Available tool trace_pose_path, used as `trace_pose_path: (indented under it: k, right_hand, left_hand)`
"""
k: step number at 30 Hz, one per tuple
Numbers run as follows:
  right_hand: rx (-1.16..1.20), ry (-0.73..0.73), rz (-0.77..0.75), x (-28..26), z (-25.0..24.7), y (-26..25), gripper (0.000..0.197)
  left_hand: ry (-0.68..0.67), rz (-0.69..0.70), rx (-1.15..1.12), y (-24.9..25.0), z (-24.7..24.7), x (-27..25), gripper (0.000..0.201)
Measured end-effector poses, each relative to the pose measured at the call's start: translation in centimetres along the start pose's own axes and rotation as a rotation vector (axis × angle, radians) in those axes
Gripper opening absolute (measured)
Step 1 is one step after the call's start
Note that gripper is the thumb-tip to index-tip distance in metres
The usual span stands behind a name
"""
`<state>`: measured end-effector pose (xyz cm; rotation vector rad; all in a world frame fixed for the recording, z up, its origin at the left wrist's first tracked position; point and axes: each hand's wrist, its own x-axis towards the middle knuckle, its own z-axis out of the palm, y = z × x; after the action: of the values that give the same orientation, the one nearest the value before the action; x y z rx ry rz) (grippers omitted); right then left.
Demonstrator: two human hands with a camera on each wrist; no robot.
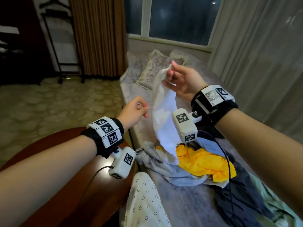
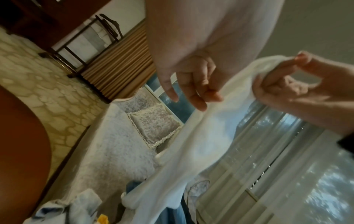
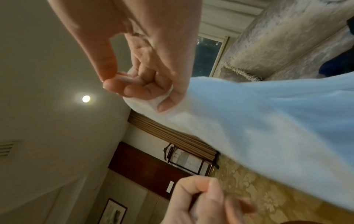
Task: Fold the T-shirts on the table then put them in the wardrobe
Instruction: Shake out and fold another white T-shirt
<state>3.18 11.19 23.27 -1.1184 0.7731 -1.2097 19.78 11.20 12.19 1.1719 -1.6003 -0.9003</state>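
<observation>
My right hand (image 1: 171, 71) is raised over the bed and pinches the top edge of a white T-shirt (image 1: 164, 115) between thumb and fingers. In the right wrist view the right hand (image 3: 113, 81) has the white T-shirt (image 3: 268, 113) bunched under its curled fingers. The shirt hangs down to a pile of clothes. My left hand (image 1: 142, 110) hovers just left of the hanging cloth, fingers loosely curled, holding nothing. Seen from the left wrist, the left hand (image 2: 185, 98) is right at the edge of the white T-shirt (image 2: 201, 144).
The pile on the bed cover (image 1: 188, 202) holds a yellow garment (image 1: 205, 163), a pale grey-blue one (image 1: 164, 164) and a dark navy one (image 1: 237, 194). A round wooden table (image 1: 65, 161) stands at lower left. Dark wooden furniture (image 1: 9, 46) and a valet stand (image 1: 60, 46) stand beyond.
</observation>
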Motion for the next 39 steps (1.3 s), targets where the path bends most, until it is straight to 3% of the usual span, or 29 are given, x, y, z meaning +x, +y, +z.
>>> trace_pose_path:
  k: [3, 7, 8, 10, 12, 15, 18, 21, 24, 28, 32, 36, 39]
  right_hand:
    - [-0.03, -0.068, 0.023, -0.2, 1.1, 0.6, 0.029]
    - [-0.08, -0.267, 0.048, -1.0, 3.8, 1.0, 0.03]
    - [-0.081, -0.306, 0.049, -1.1, 4.4, 0.9, 0.029]
    - [-0.083, -0.333, 0.034, -1.1, 5.3, 0.9, 0.028]
    - [-0.095, -0.285, -0.008, -0.6, 5.5, 1.1, 0.027]
    - [-0.128, -0.124, -0.063, 0.8, 4.6, 2.5, 0.018]
    - [-0.329, -0.065, 0.009, 1.8, 2.7, 6.2, 0.009]
    - [-0.806, -0.224, 0.188, 3.1, 0.8, 11.5, 0.049]
    - [-1.142, -0.35, 0.212, 4.6, -0.5, 16.8, 0.093]
    - [-1.261, -0.46, 0.331, 5.6, 0.0, 22.1, 0.113]
    - [-1.273, -0.4, 0.224, 5.8, 3.7, 25.2, 0.109]
    - [-1.353, -0.487, 0.194, 5.5, 8.5, 26.8, 0.075]
    - [-1.394, -0.494, 0.222, 5.3, 10.7, 28.1, 0.064]
  left_hand:
    - [0.059, 0.028, -0.03, 0.6, -0.9, -0.9, 0.015]
    - [-0.064, 0.008, -0.096, 1.0, -1.0, -0.8, 0.065]
    - [-0.051, 0.023, -0.122, 1.1, -0.9, -0.6, 0.064]
    - [0.059, 0.017, -0.143, 1.6, -1.0, -0.3, 0.041]
    - [0.164, 0.007, -0.064, 1.6, -1.6, 0.1, 0.026]
    - [0.212, 0.025, -0.1, 1.3, -3.2, -0.2, 0.01]
    - [0.296, 0.001, -0.115, 1.3, -5.6, -1.0, 0.026]
    - [0.386, -0.007, -0.149, 1.8, -8.3, -1.9, 0.025]
    - [0.491, -0.02, -0.174, 2.1, -11.1, -2.6, 0.025]
    - [0.58, -0.058, -0.147, 1.0, -15.4, -4.8, 0.027]
    - [0.685, -0.133, -0.173, -2.1, -19.5, -8.2, 0.023]
    - [0.797, -0.249, -0.109, -6.2, -23.8, -12.6, 0.024]
    - [0.769, -0.394, -0.081, -10.1, -25.1, -16.3, 0.02]
